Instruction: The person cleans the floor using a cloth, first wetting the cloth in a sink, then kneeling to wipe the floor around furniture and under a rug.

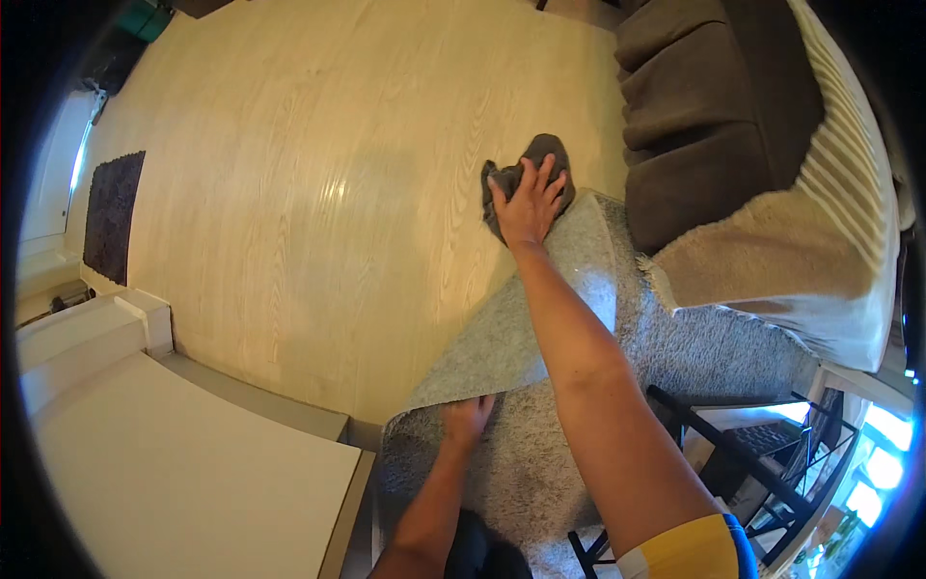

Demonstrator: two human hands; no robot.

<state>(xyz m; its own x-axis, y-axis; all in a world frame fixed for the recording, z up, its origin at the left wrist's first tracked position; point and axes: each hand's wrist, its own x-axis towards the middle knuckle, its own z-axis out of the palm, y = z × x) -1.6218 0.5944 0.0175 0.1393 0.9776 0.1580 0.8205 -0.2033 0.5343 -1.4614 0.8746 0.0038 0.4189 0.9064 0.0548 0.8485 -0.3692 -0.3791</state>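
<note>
A dark grey cloth (544,148) lies bunched on the wood-look floor (325,217). My right hand (532,203) presses it down with spread fingers, the thumb along a fold of the cloth. Below it, a grey shaggy rug (521,449) has its corner folded back, so its smooth pale underside (492,344) faces up. My left hand (466,420) is at the folded edge, its fingertips hidden beneath the fold, and appears to grip the rug. The turned-back corner reaches up close to the cloth, under my right forearm.
To the right stands a brown sofa (694,94) with a beige fringed throw (774,253) hanging down. A white-topped piece of furniture (195,470) fills the lower left. A black metal-framed stand (752,449) is at the lower right. A dark mat (114,217) lies far left.
</note>
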